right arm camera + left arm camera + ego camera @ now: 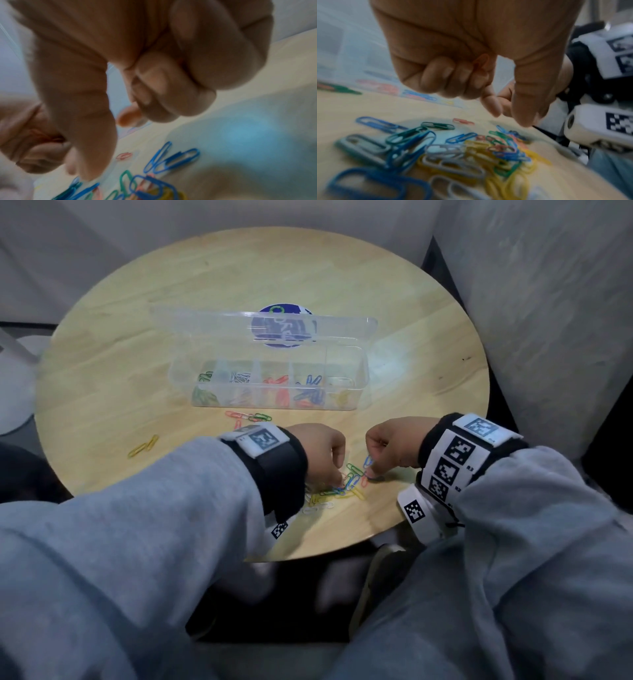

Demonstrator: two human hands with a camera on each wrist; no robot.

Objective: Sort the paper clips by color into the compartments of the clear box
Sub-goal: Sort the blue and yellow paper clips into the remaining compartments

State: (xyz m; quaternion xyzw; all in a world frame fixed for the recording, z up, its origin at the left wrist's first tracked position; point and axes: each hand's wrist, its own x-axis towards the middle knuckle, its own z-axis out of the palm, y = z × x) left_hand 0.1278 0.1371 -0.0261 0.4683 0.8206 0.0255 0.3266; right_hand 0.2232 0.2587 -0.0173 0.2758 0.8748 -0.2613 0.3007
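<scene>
Hovering over mixed paper clips (342,487) before the clear box (274,378): left hand (320,445) curled, apparently empty; right hand (390,446), grip unclear.

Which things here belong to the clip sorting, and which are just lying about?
Job: clear box; mixed pile of clips; stray clips; yellow clips; left hand; right hand.
Lying about: blue sticker; table.
</scene>
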